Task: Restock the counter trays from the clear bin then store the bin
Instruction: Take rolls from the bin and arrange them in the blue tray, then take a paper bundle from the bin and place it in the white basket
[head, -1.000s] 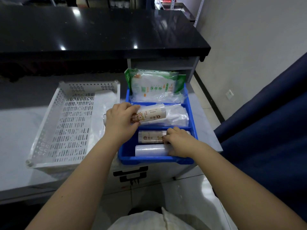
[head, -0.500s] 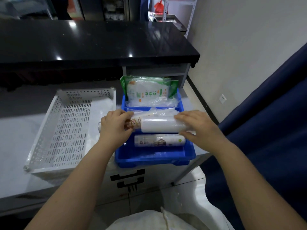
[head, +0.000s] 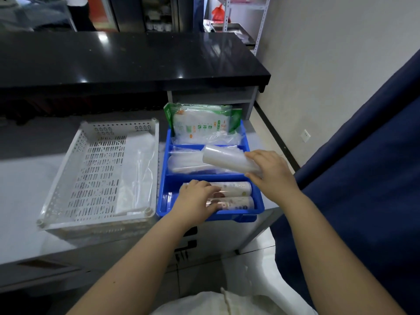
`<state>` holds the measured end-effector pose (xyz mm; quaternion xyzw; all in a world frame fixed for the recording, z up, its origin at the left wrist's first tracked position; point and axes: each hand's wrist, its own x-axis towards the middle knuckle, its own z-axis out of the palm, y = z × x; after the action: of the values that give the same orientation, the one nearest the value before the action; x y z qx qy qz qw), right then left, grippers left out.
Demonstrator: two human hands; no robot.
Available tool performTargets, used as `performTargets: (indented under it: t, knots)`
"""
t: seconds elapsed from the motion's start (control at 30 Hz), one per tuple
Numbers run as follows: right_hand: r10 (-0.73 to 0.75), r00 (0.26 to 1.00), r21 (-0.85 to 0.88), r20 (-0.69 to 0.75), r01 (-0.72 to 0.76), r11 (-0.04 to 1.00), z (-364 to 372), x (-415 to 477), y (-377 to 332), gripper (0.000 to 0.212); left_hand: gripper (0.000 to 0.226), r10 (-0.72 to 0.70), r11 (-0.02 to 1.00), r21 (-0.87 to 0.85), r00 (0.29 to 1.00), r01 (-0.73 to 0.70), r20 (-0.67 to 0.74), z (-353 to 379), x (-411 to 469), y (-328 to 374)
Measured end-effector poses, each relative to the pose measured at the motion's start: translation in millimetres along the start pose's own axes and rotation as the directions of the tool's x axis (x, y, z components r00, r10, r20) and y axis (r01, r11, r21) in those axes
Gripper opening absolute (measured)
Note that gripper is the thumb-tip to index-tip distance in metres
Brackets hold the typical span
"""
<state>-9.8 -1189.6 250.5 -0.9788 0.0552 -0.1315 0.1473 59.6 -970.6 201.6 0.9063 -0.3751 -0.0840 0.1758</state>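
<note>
Two hands work at the blue tray [head: 254, 215], so the step in hand is judged to be restocking; storing the bin comes later. The right hand [head: 270, 171] grips one end of a plain roll [head: 225, 159], fingers and thumb wrapped round it, and holds it tilted above the tray's middle compartment, where clear bags [head: 184, 164] already lie. The left hand [head: 197, 198] rests in the tray's near compartment with its fingers curled over the printed rolls [head: 234, 196], which lie side by side. Green packets [head: 200, 123] stand in the tray's far compartment. A white perforated tray [head: 91, 169] sits just left of the blue tray and touches it. No clear bin can be identified with certainty. The next move probably calls for levelling the plain roll, lowering it parallel to the dividers and releasing it only once it is seated, while the left hand steadies its rolls.
</note>
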Motion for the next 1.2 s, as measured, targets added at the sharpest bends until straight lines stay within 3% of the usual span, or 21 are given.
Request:
performTargets:
  t: [0.27, 0.5, 0.57, 0.63, 0.77, 0.9, 1.2]
  knots:
    - [-0.091, 0.982, 0.109, 0.164, 0.074, 0.991, 39, -2, -33, 0.049, 0.036, -0.211, 0.977, -0.046, 0.929, 0.206, -0.304, -55, -43, -55]
    - [-0.084, 0.955, 0.186, 0.283, 0.031, 0.982, 56, -4, -34, 0.049, 0.038, -0.295, 0.955, -0.049, 0.916, 0.293, -0.272, -58, -46, -47]
    - [-0.154, 0.951, 0.251, 0.266, 0.086, 0.964, 49, 7, -49, 0.049, 0.037, -0.322, 0.945, -0.047, 0.896, 0.324, -0.307, -61, -52, -46]
    - [-0.294, 0.940, 0.296, 0.172, 0.236, 0.926, 43, 25, -81, 0.046, 0.036, -0.364, 0.928, -0.061, 0.859, 0.368, -0.360, -67, -63, -49]
    - [-0.544, 0.836, 0.356, 0.076, 0.487, 0.798, 46, 50, -178, 0.040, 0.036, -0.496, 0.852, -0.088, 0.744, 0.515, -0.449, -86, -109, -74]
    - [-0.717, 0.695, 0.327, 0.063, 0.664, 0.672, 73, 46, -280, 0.035, 0.034, -0.622, 0.719, -0.100, 0.572, 0.688, -0.535, -103, -200, -114]
    - [-0.941, 0.331, 0.299, 0.071, 0.893, 0.336, 158, -27, -562, 0.029, 0.036, -0.758, 0.362, -0.186, 0.172, 0.914, -0.629, -136, -478, -226]
